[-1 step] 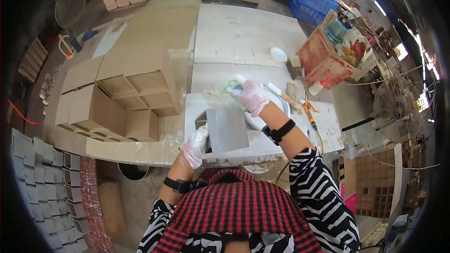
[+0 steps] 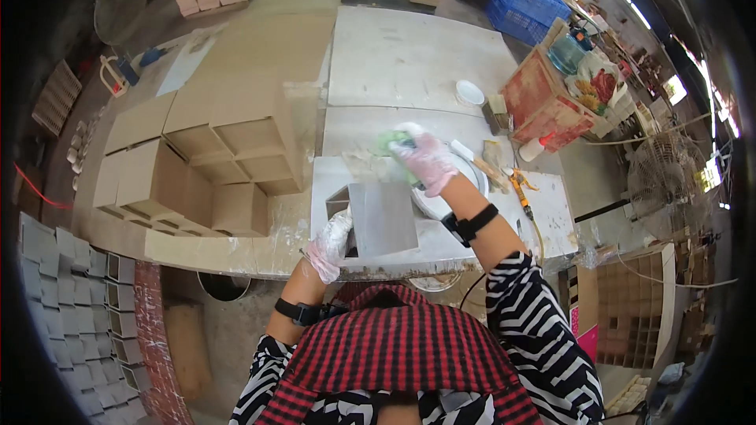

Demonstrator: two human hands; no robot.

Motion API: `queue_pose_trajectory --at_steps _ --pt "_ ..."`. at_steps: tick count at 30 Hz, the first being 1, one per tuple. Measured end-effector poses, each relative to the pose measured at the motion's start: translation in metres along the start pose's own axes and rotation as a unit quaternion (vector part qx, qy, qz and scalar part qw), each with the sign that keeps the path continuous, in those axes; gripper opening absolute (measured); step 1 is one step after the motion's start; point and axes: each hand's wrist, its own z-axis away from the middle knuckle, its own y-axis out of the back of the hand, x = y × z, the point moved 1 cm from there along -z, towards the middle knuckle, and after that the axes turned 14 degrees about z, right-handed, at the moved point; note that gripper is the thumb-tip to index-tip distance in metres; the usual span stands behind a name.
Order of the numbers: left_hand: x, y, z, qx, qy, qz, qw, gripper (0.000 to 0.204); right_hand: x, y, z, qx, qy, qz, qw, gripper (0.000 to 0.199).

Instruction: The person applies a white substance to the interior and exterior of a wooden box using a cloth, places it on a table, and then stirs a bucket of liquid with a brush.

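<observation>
A grey square open-ended box (image 2: 383, 219) stands on the white workbench (image 2: 543, 212) right in front of me. My left hand (image 2: 331, 244), in a thin white glove, grips the box's near left corner. My right hand (image 2: 426, 160), also gloved, is closed on a green sponge (image 2: 391, 142), just past the far edge of the box. A round white dish (image 2: 466, 189) lies under the right wrist, partly hidden by it.
Tan open-compartment boxes (image 2: 213, 165) fill the bench to my left. A small white bowl (image 2: 470, 92), a red crate (image 2: 543, 102), a white squeeze bottle (image 2: 535, 145) and an orange-handled tool (image 2: 520, 182) lie to the right. Grey boxes (image 2: 55, 283) are stacked low left; a fan (image 2: 669, 181) stands far right.
</observation>
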Motion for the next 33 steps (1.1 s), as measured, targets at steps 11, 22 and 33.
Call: queue_pose_trajectory --at_steps 11,22,33 --pt "-0.057 0.087 -0.055 -0.062 0.005 -0.745 0.665 0.029 0.036 -0.060 0.050 -0.012 -0.059 -0.111 0.992 0.032" --pt "-0.047 0.069 -0.067 0.020 0.194 -0.644 0.740 0.048 0.047 -0.087 0.053 -0.090 -0.081 -0.052 0.991 0.035" --pt "-0.017 0.094 0.019 0.025 -0.046 -0.111 0.992 0.047 0.088 -0.106 0.075 -0.075 -0.183 -0.138 0.970 0.039"
